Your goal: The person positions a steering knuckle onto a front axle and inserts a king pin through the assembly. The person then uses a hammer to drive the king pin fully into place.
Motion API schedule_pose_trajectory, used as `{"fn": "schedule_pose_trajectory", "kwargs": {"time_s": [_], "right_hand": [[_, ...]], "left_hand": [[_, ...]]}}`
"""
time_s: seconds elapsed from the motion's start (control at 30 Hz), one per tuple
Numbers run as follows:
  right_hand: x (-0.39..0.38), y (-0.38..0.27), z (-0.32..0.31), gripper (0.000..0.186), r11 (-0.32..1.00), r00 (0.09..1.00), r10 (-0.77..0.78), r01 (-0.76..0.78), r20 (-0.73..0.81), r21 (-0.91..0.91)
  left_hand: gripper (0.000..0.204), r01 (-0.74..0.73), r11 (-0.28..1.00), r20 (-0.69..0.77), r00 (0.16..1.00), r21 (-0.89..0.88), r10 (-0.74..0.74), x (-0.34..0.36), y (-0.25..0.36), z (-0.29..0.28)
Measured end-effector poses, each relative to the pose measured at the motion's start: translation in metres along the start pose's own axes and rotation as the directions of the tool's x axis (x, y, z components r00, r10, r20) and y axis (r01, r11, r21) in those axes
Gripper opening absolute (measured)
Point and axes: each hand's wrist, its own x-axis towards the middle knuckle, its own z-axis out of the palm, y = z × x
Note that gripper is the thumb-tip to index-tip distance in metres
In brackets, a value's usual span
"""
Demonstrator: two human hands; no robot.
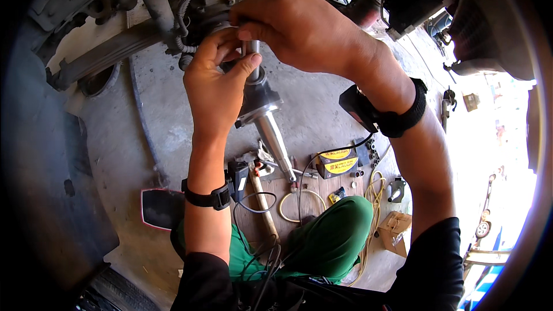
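Under a vehicle's axle, a shiny steel pin (252,49) stands upright above a steering knuckle (259,99). My left hand (218,89) closes on the pin from the left, its thumb tip pressed on the metal. From the right, my right hand (308,31) reaches over the pin's upper end with thumb and fingers pinched together. Whatever lies between those fingers is hidden. The knuckle's bare tapered spindle (273,138) slants down and toward me. Above the hands, the axle end is partly covered by them.
The axle beam (109,57) and a corrugated hose (183,14) run close by on the left. On the floor before my knees lie a hammer with a wooden handle (264,207), yellow-and-black boxes (339,164), a coiled hose (374,196) and a cardboard box (394,233).
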Motion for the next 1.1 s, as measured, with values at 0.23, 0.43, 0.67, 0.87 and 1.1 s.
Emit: {"fn": "schedule_pose_trajectory", "kwargs": {"time_s": [0.23, 0.43, 0.67, 0.87, 1.1], "right_hand": [[-0.001, 0.004, 0.003, 0.010, 0.999, 1.000, 0.015, -0.016, 0.019, 0.051], [-0.002, 0.006, 0.007, 0.010, 0.998, 0.998, 0.015, -0.018, 0.054, 0.058], [-0.010, 0.007, 0.016, 0.014, 0.998, 1.000, 0.019, -0.019, 0.004, 0.065], [-0.010, 0.004, 0.016, 0.012, 0.998, 0.997, 0.043, -0.046, 0.060, 0.047], [-0.008, 0.006, 0.013, 0.014, 0.998, 0.999, 0.021, -0.024, 0.050, 0.066]], "left_hand": [[0.039, 0.003, 1.000, -0.067, 0.998, -0.021, -0.004, -0.002, 0.000, 0.004], [0.039, 0.012, 1.000, -0.081, 0.997, 0.007, -0.011, -0.007, -0.004, 0.002], [0.039, 0.027, 0.999, -0.053, 0.998, 0.030, -0.026, -0.011, -0.006, 0.005], [0.038, 0.035, 0.999, -0.035, 0.999, 0.020, -0.035, -0.011, -0.006, 0.003], [0.037, 0.038, 0.999, -0.029, 0.999, -0.017, -0.039, -0.011, -0.009, 0.003]]}}
